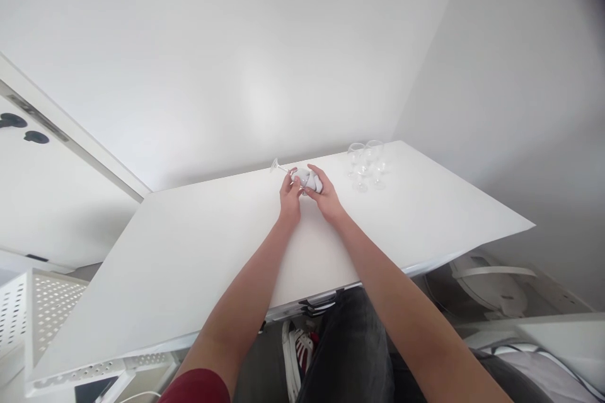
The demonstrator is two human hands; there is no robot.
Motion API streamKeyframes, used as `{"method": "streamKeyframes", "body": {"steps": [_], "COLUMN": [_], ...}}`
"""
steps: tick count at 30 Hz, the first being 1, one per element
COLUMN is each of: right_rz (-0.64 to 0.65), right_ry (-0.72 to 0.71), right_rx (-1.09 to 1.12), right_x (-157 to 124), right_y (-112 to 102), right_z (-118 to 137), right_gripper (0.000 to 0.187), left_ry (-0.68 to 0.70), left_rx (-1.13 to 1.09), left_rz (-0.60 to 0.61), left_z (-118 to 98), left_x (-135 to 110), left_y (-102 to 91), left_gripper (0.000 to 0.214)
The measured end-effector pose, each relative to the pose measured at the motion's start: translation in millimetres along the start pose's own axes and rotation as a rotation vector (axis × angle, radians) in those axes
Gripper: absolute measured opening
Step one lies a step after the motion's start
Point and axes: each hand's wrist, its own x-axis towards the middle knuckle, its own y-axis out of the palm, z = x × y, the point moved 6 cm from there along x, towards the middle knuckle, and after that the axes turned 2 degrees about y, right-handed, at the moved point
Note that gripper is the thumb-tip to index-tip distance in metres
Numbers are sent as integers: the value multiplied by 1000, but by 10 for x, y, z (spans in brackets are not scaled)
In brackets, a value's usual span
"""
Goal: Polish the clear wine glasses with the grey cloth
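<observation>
Above the middle of the white table, a wine glass is tilted on its side, its foot pointing up and to the left. My left hand is closed around the glass near its bowl. A bunched white cloth sits at the bowl end. My right hand is closed on the cloth, pressing it against the glass. How far the cloth reaches inside the bowl, I cannot tell. To the right of my hands, several clear wine glasses stand upright close together.
The white table backs onto a white wall. A white perforated rack stands at lower left. Below the table's right edge is a white rounded object. My legs and a shoe show under the front edge.
</observation>
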Motion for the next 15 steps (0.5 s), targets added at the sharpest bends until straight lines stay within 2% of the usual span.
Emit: {"method": "streamKeyframes", "body": {"steps": [3,7,11,13,15], "right_rz": [7,7,39,44,39], "right_ry": [75,139,85,57,67], "right_rx": [141,330,198,115,128], "right_x": [6,16,5,-3,-6], "right_y": [-14,-53,7,39,44], "right_z": [-36,-50,-18,-9,-13], "right_gripper": [64,63,79,79,75], "left_ry": [-8,17,4,10,21], "left_rx": [22,-54,-57,-31,-24], "left_rz": [-23,43,52,29,33], "left_z": [17,22,11,-3,-14], "left_x": [15,31,8,-3,-7], "left_y": [-29,23,45,29,30], "left_gripper": [54,59,51,50,50]}}
